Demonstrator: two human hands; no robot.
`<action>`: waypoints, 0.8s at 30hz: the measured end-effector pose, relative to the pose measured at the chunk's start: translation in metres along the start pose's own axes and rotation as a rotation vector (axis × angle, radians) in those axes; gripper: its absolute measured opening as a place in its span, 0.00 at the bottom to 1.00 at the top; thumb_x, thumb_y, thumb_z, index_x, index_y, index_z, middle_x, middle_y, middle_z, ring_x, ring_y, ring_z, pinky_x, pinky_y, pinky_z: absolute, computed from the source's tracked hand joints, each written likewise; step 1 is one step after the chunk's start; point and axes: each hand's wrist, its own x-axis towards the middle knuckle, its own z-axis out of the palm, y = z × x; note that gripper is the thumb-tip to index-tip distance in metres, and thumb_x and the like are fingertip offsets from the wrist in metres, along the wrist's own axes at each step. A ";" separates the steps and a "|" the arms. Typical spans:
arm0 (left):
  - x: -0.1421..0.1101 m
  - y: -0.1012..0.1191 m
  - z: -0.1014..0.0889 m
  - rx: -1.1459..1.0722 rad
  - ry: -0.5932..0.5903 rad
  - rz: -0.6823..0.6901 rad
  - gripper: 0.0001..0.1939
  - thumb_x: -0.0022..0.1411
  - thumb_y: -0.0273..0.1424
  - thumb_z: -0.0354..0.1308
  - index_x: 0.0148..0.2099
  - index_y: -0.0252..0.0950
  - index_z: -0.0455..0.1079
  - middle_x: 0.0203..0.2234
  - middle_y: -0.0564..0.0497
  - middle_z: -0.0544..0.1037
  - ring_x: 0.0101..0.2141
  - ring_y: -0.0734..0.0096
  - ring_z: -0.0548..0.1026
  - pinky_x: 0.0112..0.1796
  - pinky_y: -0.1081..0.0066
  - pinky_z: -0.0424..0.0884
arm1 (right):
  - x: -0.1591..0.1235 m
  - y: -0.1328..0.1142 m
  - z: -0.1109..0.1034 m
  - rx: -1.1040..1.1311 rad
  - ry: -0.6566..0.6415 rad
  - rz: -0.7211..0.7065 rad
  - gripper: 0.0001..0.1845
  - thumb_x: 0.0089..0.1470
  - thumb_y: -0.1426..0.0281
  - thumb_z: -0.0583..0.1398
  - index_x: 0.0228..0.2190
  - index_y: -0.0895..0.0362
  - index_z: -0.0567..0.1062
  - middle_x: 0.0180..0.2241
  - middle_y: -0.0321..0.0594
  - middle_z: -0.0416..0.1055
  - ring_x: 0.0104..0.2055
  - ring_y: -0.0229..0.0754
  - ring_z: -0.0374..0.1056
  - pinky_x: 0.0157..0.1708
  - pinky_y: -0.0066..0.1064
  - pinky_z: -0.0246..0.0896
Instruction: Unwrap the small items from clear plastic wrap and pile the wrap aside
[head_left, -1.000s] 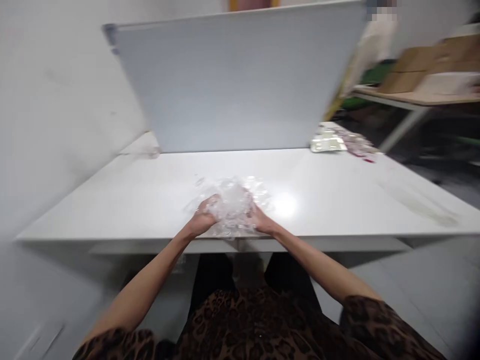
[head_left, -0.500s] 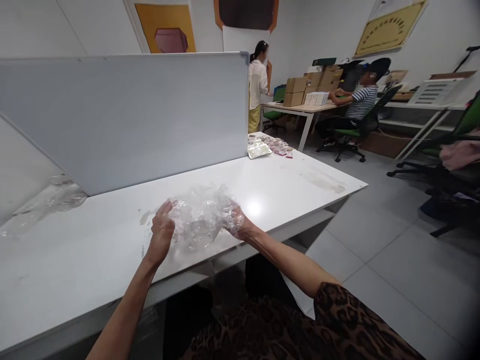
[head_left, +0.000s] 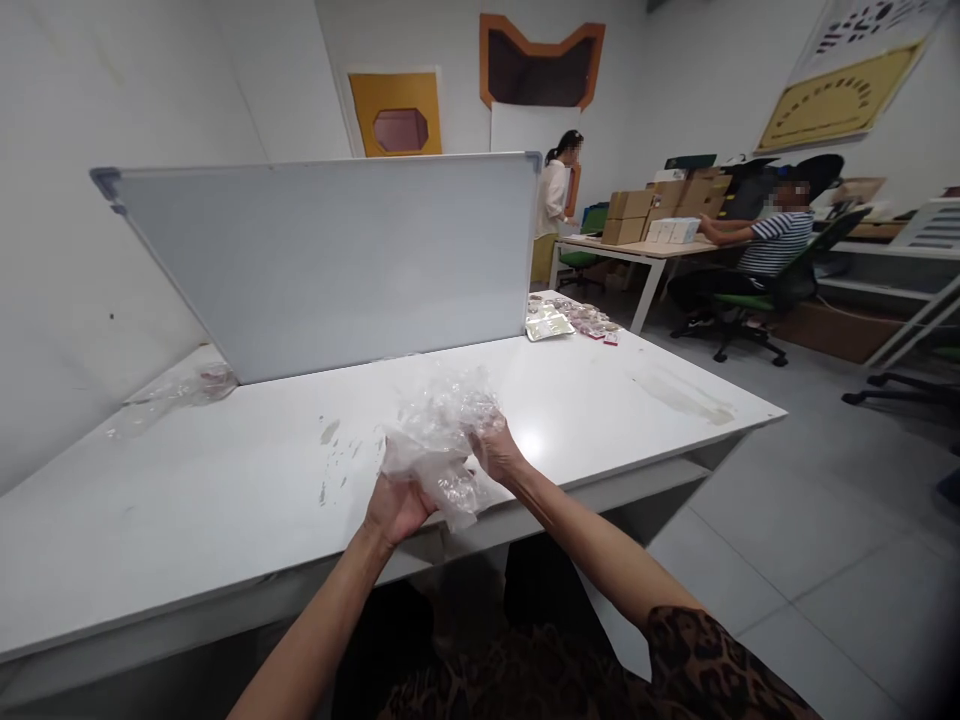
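A crumpled bundle of clear plastic bags is held just above the front edge of the white table. My left hand cups it from below and the left, palm turned up, its fingers partly covered by the film. From the right, my right hand grips the bundle with curled fingers. Whether anything lies inside the crumpled plastic cannot be made out.
A whiteboard panel stands along the table's back. More clear plastic lies at the far left. Small packets and a shiny pouch lie at the back right. Two people work near cardboard boxes beyond.
My left hand has moved from the bundle's left side to underneath it, palm up. The plastic is gathered more compactly between my hands. The view has swung left.
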 end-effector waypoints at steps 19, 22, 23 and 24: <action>-0.021 0.002 0.006 0.079 0.371 0.358 0.23 0.49 0.38 0.80 0.44 0.35 0.77 0.34 0.53 0.84 0.34 0.72 0.83 0.40 0.73 0.80 | -0.034 0.064 0.005 -1.116 -0.473 -0.808 0.34 0.54 0.79 0.58 0.63 0.53 0.74 0.65 0.56 0.64 0.66 0.57 0.64 0.59 0.50 0.71; -0.025 0.011 -0.002 0.174 0.427 0.514 0.31 0.41 0.37 0.82 0.47 0.37 0.77 0.37 0.53 0.85 0.36 0.71 0.83 0.39 0.73 0.78 | -0.042 0.049 0.012 -0.875 -0.596 -0.691 0.37 0.56 0.79 0.56 0.67 0.53 0.69 0.70 0.55 0.57 0.74 0.55 0.55 0.66 0.52 0.63; -0.027 0.014 -0.004 0.203 0.443 0.542 0.33 0.39 0.38 0.83 0.48 0.37 0.77 0.38 0.52 0.85 0.38 0.69 0.83 0.39 0.72 0.78 | -0.044 0.043 0.014 -0.784 -0.628 -0.627 0.36 0.58 0.77 0.57 0.67 0.52 0.69 0.71 0.54 0.57 0.74 0.53 0.54 0.68 0.52 0.60; -0.030 0.018 -0.005 0.228 0.462 0.564 0.34 0.38 0.39 0.83 0.48 0.38 0.77 0.39 0.51 0.85 0.39 0.66 0.83 0.40 0.71 0.78 | -0.045 0.037 0.015 -0.699 -0.631 -0.558 0.33 0.61 0.75 0.57 0.66 0.50 0.69 0.71 0.52 0.58 0.75 0.52 0.54 0.69 0.52 0.58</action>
